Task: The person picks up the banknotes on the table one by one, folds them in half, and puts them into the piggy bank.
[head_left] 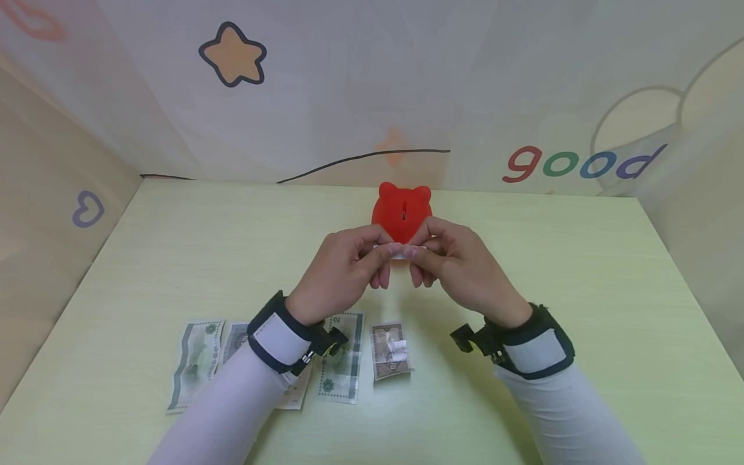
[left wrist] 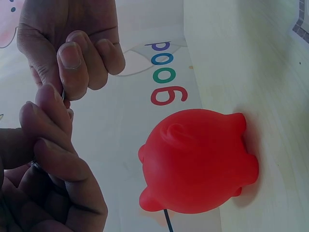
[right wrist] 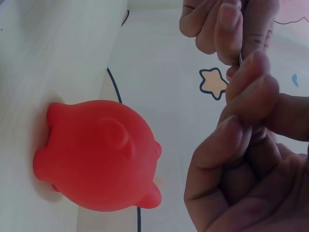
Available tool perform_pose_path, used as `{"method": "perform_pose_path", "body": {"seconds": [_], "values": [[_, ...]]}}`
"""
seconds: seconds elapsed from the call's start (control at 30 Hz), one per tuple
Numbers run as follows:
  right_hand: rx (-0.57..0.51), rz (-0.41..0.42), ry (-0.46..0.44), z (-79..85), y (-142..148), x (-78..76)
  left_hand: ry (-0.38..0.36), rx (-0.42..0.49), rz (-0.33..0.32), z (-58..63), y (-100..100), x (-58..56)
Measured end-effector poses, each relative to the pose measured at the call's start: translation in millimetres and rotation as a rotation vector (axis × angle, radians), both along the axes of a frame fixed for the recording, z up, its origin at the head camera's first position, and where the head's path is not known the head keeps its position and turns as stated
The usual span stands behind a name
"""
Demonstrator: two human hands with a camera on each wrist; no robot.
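Both hands meet over the table, fingertip to fingertip. Left hand [head_left: 343,268] and right hand [head_left: 462,265] pinch a small pale strip of folded paper [head_left: 399,257] between thumbs and forefingers; most of it is hidden by the fingers. Just beyond them stands a red piggy bank [head_left: 388,216] with a dark slot along its top. From the wrists, the same piggy bank [left wrist: 193,166] shows upright on its short feet, its curled tail facing the hands, which are higher and apart from it.
Several banknotes lie near the front: a green one [head_left: 197,358] at left, a greyish one [head_left: 234,337] partly under the left arm, another green one [head_left: 343,368], and a creased brown one [head_left: 388,352]. A printed cloth wall [head_left: 349,84] rises behind the table [head_left: 581,290].
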State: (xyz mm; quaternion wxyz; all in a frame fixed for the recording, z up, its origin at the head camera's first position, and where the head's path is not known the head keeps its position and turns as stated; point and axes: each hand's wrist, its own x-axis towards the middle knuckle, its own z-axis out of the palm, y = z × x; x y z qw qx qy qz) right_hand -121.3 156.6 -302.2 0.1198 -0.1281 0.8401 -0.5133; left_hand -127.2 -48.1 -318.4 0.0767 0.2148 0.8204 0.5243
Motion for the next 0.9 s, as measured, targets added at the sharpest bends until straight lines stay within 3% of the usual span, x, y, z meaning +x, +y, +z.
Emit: {"method": "perform_pose_path", "body": {"seconds": [0.9], "values": [[-0.046, 0.019, 0.001, -1.6, -1.2, 0.3, 0.016, -0.008, -0.001, 0.5, -0.9, -0.1]]}}
